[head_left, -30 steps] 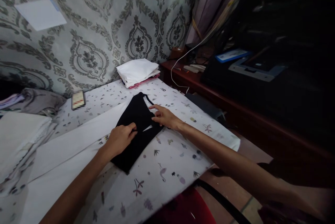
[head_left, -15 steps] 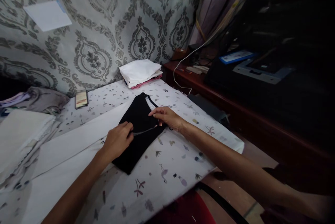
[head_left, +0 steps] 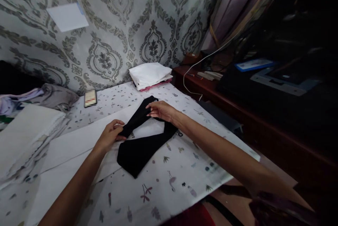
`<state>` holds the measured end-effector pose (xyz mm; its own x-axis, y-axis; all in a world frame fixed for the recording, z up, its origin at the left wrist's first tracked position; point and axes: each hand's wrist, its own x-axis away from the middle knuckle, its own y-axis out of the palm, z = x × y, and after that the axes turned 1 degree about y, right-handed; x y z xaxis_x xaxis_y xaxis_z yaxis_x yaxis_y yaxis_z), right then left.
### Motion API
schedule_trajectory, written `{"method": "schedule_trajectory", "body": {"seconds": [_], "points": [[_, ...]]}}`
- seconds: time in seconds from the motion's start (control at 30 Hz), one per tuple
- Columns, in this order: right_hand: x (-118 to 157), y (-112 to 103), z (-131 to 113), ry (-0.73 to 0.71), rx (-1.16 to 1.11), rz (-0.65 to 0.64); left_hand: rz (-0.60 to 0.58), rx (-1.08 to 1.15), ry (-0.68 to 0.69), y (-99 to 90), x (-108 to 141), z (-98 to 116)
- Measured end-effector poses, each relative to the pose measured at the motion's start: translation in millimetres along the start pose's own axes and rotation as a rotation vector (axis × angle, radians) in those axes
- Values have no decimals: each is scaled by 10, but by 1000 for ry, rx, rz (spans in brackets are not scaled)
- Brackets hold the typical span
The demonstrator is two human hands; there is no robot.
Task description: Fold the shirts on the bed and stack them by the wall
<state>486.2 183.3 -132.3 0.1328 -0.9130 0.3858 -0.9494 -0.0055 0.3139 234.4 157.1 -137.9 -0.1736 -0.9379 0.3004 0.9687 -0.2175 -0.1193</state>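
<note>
A black garment (head_left: 141,152), apparently a shirt, lies partly folded on a long white cloth (head_left: 71,150) on the bed-like surface. My left hand (head_left: 112,135) pinches the left end of its far black flap. Over the upper end, near the neck opening, my right hand (head_left: 162,111) has its fingers bent onto the black fabric. Between the far flap and the near black part, a white area (head_left: 149,128) with some dark letters shows. Part of the neck is hidden behind my right hand.
Folded white clothes (head_left: 150,74) are stacked by the wall, with a phone-like object (head_left: 90,98) left of them. More folded cloths (head_left: 29,134) lie at the left. A dark red cabinet (head_left: 237,113) with a white cable (head_left: 184,80) borders the right side.
The far black flap has been drawn away from the near part, so the thin slit has widened into a broad white gap. My left hand's fingers are less curled, and the camera view has shifted left.
</note>
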Motion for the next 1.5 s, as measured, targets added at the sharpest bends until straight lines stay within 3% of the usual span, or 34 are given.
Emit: {"method": "schedule_trajectory", "body": {"seconds": [0.07, 0.17, 0.33, 0.47, 0.6, 0.7, 0.8, 0.87, 0.93, 1.0, 1.1, 1.2, 1.33, 1.5], "points": [[-122, 69, 17, -45, -17, -3, 24, 23, -16, -7, -6, -6], [-233, 69, 110, -236, 104, 69, 16, 2, 1, -15, -3, -12], [-259, -184, 255, -590, 829, 281, -58, -75, 86, -26, -13, -69], [-250, -345, 292, -566, 1190, 337, -37, -65, 173, -7, -18, -111], [-261, -394, 288, -511, 1228, 357, -36, -35, 176, -17, -26, -110], [-261, -408, 277, -496, 1223, 331, -58, -165, 129, -60, -42, -115], [-224, -426, 262, -532, 1214, 320, -31, -562, 190, -77, 14, -89], [-151, -448, 241, -569, 1183, 324, 62, -870, 291, -53, 121, -34], [-21, -481, 210, -618, 1138, 324, 130, -1033, 381, -13, 267, 37], [169, -519, 184, -656, 1098, 270, 47, -1013, 422, 14, 409, 88], [512, -568, 189, -637, 1057, 48, -207, -911, 418, -1, 540, 68], [796, -606, 260, -571, 1056, -127, -224, -910, 398, -58, 550, -26], [940, -662, 361, -496, 1094, -98, -264, -857, 277, -108, 501, -19], [886, -749, 410, -498, 1176, -122, -329, -708, 346, -108, 450, 356]]}}
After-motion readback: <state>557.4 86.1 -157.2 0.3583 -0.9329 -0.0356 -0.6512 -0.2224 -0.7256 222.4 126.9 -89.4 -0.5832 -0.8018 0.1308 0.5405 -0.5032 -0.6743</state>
